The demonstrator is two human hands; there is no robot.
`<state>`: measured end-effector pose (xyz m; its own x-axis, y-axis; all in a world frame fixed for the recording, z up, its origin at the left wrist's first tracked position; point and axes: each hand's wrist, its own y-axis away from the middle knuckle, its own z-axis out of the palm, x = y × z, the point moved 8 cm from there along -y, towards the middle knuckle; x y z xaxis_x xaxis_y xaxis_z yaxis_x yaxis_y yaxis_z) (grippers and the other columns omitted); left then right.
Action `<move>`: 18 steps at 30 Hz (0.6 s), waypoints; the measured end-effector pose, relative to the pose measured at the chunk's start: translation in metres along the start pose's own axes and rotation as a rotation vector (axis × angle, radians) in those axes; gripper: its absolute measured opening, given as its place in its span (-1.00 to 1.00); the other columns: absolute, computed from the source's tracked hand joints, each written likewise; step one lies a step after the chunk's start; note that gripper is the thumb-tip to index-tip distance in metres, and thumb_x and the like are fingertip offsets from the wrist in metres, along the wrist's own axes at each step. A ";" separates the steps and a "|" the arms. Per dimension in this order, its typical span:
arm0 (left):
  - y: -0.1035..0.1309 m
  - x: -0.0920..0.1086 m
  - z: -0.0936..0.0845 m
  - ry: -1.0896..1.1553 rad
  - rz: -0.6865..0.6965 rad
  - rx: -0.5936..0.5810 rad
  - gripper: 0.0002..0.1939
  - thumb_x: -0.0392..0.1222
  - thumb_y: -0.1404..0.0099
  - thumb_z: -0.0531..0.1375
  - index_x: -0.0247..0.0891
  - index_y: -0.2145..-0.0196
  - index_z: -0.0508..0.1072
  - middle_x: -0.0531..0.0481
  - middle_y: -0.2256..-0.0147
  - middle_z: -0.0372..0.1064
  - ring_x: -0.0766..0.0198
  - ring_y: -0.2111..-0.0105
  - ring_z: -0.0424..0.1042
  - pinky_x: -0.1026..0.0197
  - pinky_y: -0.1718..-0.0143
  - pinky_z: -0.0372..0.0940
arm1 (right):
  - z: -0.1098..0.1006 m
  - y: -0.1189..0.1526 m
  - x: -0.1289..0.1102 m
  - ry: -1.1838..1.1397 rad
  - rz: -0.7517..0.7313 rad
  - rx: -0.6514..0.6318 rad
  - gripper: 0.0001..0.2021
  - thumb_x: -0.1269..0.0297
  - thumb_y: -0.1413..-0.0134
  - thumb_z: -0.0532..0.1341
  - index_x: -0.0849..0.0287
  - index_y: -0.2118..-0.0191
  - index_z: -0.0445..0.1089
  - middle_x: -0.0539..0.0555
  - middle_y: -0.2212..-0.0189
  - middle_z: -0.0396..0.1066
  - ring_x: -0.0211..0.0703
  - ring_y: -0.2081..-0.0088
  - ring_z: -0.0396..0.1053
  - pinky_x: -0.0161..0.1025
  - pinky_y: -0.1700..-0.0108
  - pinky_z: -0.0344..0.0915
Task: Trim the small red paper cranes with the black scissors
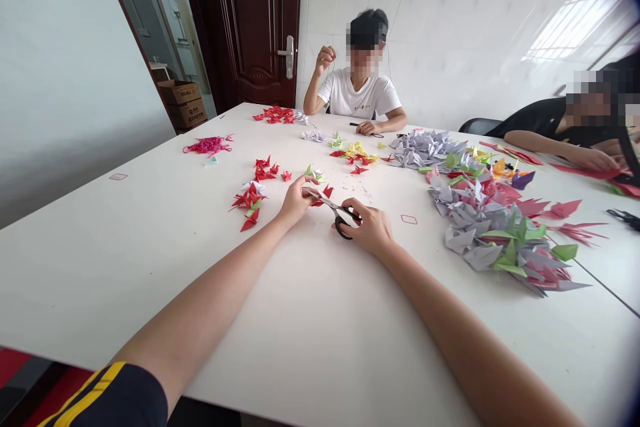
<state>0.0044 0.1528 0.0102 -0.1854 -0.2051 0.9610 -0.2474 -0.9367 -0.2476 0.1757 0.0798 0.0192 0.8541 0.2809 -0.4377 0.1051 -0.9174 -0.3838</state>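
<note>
Table: white top [290,327] running under both forearms, on the near side of the grip and well beyond it.
Right hand: [369,225] clenched about the black handles of the scissors, fingers at the loops.
Scissors: [338,208] in the right-hand grip, blades angled away and leftward, tips at the left hand's fingers; blades appear slightly parted.
Left hand: [296,201] thumb and forefinger brought together at the blade tips; whether anything is pinched there cannot be told.
Large crane pile: grey, pink and green folded paper [473,240], right of the grip, heaped.
Cranes left of grip: red cluster [249,197] with white and green pieces, near the left hand, apart from it.
Cranes at blades: one red crane [327,192] just beside the blades; a green-and-white one [315,174] just past the left fingertips.
Scraps: small bits [361,191] scattered beyond the right hand.
Pink strands: tangled bundle [206,145], farther off, left of the grip.
Co-worker opposite: white shirt [357,97], one hand raised, beyond the grip.
Co-worker at right: dark sleeve [533,119], forearm on the table.
Door: dark brown [255,20], behind, farthest.
</note>
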 end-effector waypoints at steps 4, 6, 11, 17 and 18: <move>0.001 0.000 0.001 0.015 -0.015 -0.003 -0.62 -0.35 0.01 0.32 -0.24 0.22 0.33 0.10 0.49 0.44 0.35 0.48 0.47 0.24 0.32 0.42 | 0.000 0.000 0.001 0.001 0.004 0.000 -0.67 0.04 0.05 0.28 -0.03 0.12 0.42 -0.07 0.45 0.42 -0.22 0.47 0.27 -0.31 0.37 0.07; 0.001 -0.001 0.002 0.027 -0.023 -0.012 -0.62 -0.34 0.01 0.34 -0.24 0.22 0.33 0.09 0.48 0.45 0.34 0.47 0.48 0.22 0.30 0.43 | -0.001 0.000 0.001 0.003 0.009 -0.004 -0.67 0.04 0.06 0.29 -0.03 0.12 0.41 -0.08 0.46 0.42 -0.22 0.48 0.26 -0.31 0.37 0.06; 0.000 -0.004 0.001 0.050 -0.033 -0.017 -0.59 -0.32 0.02 0.38 -0.25 0.22 0.33 0.08 0.48 0.45 0.32 0.46 0.49 0.19 0.28 0.43 | -0.001 -0.001 0.002 -0.003 0.014 -0.001 -0.67 0.02 0.07 0.32 -0.03 0.14 0.42 -0.07 0.47 0.41 -0.21 0.48 0.26 -0.31 0.38 0.04; -0.001 -0.004 -0.001 0.062 -0.036 0.006 -0.59 -0.33 0.04 0.36 -0.25 0.22 0.35 0.07 0.46 0.48 0.33 0.47 0.50 0.25 0.33 0.40 | 0.001 -0.001 0.003 -0.003 0.001 -0.013 -0.66 0.05 0.03 0.30 -0.05 0.09 0.41 -0.09 0.49 0.34 -0.21 0.47 0.25 -0.31 0.38 0.06; -0.001 -0.005 -0.002 0.063 -0.037 0.021 -0.59 -0.34 0.05 0.36 -0.25 0.22 0.35 0.07 0.45 0.49 0.32 0.46 0.50 0.25 0.33 0.39 | 0.000 -0.001 0.002 0.000 -0.008 -0.012 -0.64 0.06 0.03 0.29 -0.05 0.07 0.40 -0.09 0.49 0.33 -0.21 0.46 0.26 -0.31 0.38 0.06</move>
<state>0.0034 0.1556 0.0057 -0.2364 -0.1527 0.9596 -0.2354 -0.9491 -0.2091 0.1774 0.0809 0.0182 0.8534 0.2885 -0.4342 0.1183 -0.9183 -0.3777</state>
